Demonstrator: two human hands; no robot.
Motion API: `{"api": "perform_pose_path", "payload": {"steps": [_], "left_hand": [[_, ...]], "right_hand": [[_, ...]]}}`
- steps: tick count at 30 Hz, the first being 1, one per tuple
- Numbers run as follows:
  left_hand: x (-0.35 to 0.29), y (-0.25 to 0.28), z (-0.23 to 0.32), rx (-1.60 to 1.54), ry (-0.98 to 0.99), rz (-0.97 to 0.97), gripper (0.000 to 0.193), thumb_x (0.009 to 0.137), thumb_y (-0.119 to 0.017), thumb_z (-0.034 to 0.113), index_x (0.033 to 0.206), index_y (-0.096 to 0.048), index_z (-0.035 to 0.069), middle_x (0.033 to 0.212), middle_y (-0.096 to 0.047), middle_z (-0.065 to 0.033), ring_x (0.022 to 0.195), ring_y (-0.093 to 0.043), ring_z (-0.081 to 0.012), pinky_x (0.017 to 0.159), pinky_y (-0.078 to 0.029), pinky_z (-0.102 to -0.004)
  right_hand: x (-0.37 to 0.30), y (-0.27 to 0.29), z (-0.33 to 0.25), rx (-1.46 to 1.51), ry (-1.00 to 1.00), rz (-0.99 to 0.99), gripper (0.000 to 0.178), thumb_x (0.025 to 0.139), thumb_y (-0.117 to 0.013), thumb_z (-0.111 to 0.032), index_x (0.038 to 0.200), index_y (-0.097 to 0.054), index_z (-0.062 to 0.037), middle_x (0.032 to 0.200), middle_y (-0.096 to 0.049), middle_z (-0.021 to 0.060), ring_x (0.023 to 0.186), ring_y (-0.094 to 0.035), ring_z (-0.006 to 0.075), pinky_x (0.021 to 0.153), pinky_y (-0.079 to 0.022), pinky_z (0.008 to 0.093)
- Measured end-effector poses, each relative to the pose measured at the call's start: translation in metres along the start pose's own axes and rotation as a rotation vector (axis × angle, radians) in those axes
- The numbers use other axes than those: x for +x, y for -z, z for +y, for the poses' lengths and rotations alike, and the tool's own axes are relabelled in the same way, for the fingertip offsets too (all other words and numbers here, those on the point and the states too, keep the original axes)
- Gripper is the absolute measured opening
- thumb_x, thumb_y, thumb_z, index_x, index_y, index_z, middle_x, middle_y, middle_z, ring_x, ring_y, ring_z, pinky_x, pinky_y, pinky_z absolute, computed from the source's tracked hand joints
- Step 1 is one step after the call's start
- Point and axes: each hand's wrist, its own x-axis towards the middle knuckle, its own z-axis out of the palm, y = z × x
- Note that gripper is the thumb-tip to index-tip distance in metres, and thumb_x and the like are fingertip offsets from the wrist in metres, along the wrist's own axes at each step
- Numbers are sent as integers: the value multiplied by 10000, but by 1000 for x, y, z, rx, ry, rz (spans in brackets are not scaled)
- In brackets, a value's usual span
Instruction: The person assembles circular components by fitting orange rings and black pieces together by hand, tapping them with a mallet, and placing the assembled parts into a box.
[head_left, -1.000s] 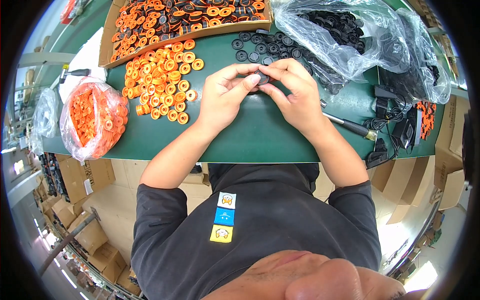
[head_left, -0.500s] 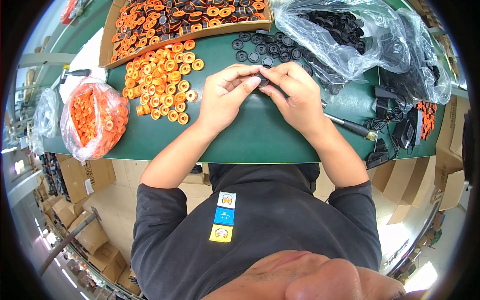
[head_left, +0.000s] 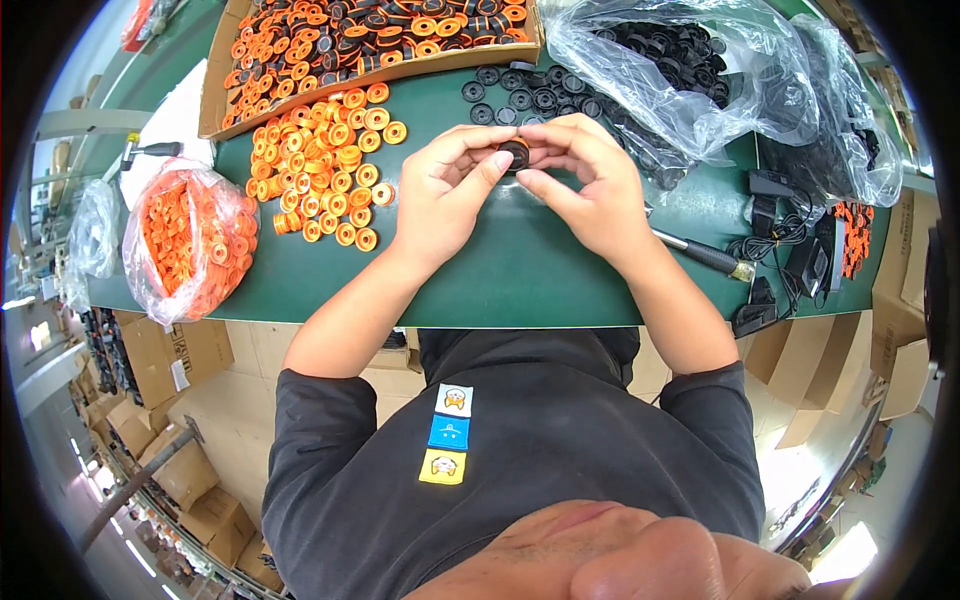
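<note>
Between my fingertips, above the green table, is a small round black-and-orange wheel-like part, its black face showing and an orange rim along its far edge. My left hand pinches it from the left with thumb and fingers. From the other side my right hand grips it too, thumb and curled fingers at its edge. Just beyond my hands lie loose black discs. Left of my left hand spreads a pile of orange ring-shaped pieces.
A cardboard tray of black-and-orange parts stands at the back. Clear bags hold black discs at back right and orange pieces at left. A hammer, black cabled devices and small orange parts lie right.
The part between my fingers has turned, so its orange rim now shows. My right hand's fingers have shifted slightly around it; both hands stay in nearly the same place.
</note>
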Motion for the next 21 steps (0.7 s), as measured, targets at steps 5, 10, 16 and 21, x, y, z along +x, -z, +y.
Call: {"api": "perform_pose_path", "payload": {"steps": [5,10,16,21], "left_hand": [[-4,-1,2,348,-181,1,248,917,-656,-39,1164,-683,-31,1087,-712,-129,980,-704,-181,860,-569,-299],[-5,-3,2,459,-268,29,223,892,-678,-37,1115,-681,-40,1038,-723,-137,922,-722,-181,823,-573,-291],[-5,-5,3,341,-132,44,169,890,-676,-38,1059,-666,-46,1016,-726,-122,922,-718,-172,823,-565,-285],[-6,-6,-2,304,-119,55,148,894,-662,-51,1041,-642,-39,995,-708,-101,901,-696,-146,823,-550,-272]], "right_hand": [[0,4,2,91,-125,-38,321,863,-748,-2,1181,-707,14,990,-673,90,881,-678,142,815,-563,267],[-2,6,0,40,-144,-52,278,872,-742,-13,1148,-728,16,948,-692,100,814,-681,141,754,-553,257],[-3,3,0,59,-191,-48,251,875,-743,-19,1123,-735,23,927,-694,91,793,-676,129,723,-547,253],[-3,2,-3,96,-240,-44,236,884,-744,-29,1112,-736,30,922,-693,81,798,-672,112,721,-547,250]]}}
